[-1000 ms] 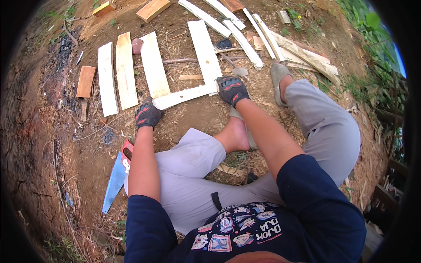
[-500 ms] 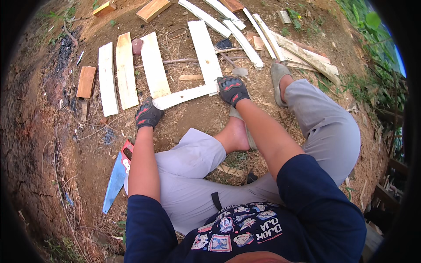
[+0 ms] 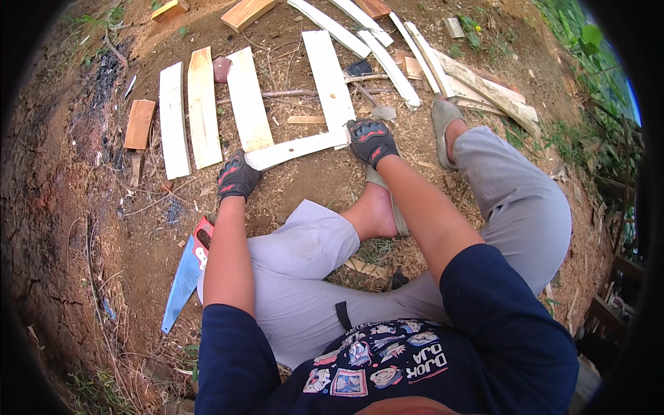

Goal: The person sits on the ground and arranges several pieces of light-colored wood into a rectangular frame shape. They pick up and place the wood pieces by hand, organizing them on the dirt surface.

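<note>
A pale wooden board (image 3: 297,149) lies crosswise in front of me, held at both ends. My left hand (image 3: 237,176), in a black glove with red marks, is closed on its left end. Around the right end my right hand (image 3: 372,142), gloved alike, is closed too. The crosswise board meets the lower ends of two longer upright-lying planks, the left plank (image 3: 250,97) and the right plank (image 3: 328,79). Further left lie two more pale planks, an outer one (image 3: 174,121) and an inner one (image 3: 203,107).
A handsaw (image 3: 183,280) with a blue blade and red handle lies beside my left forearm. At the left is a brown wood block (image 3: 140,124). A hammer-like tool (image 3: 382,112) and a stack of boards (image 3: 484,90) lie to the right. Green plants (image 3: 588,41) edge the far right.
The ground and planks sit slightly higher and further right in the picture, as the view shifts a little. Both hands keep their hold on the board's ends.
</note>
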{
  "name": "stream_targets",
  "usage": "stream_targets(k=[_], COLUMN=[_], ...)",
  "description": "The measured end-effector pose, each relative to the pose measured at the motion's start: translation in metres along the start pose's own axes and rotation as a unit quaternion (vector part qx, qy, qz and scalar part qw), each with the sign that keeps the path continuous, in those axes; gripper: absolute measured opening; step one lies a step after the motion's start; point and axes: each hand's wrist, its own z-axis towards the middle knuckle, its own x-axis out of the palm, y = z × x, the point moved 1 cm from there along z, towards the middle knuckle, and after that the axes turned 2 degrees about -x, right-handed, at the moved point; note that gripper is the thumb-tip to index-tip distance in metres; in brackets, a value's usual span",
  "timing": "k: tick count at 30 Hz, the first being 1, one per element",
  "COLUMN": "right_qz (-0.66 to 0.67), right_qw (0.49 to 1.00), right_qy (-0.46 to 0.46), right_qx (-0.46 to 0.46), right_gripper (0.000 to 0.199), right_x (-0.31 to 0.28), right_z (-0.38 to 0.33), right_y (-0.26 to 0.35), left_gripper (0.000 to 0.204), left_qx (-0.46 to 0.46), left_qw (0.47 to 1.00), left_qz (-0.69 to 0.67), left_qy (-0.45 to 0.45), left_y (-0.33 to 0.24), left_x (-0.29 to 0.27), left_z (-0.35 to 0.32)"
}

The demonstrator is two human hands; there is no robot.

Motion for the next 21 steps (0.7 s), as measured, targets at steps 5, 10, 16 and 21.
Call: stream_targets(k=[5,10,16,21], right_qz=[0.006,0.004,-0.004,-0.002], right_qw=[1.000,1.000,1.000,1.000], right_qy=[0.009,0.003,0.007,0.000], right_qx=[-0.001,0.003,0.001,-0.006], right_gripper=[0.020,0.021,0.021,0.021], right_x=[-0.003,-0.004,-0.001,0.000], right_z=[0.001,-0.001,-0.001,0.002], right_y=[0.001,0.002,-0.001,0.003], left_gripper=[0.048,0.050,0.053,0.057], left_qx=[0.003,-0.010,-0.017,-0.021], left_qw=[1.000,1.000,0.999,0.999], left_qz=[0.017,0.021,0.036,0.042], left_qy=[-0.004,0.005,-0.013,-0.027], left_y=[0.005,0.005,0.002,0.005], left_x=[0.006,0.009,0.011,0.008], left_z=[0.005,0.007,0.007,0.004])
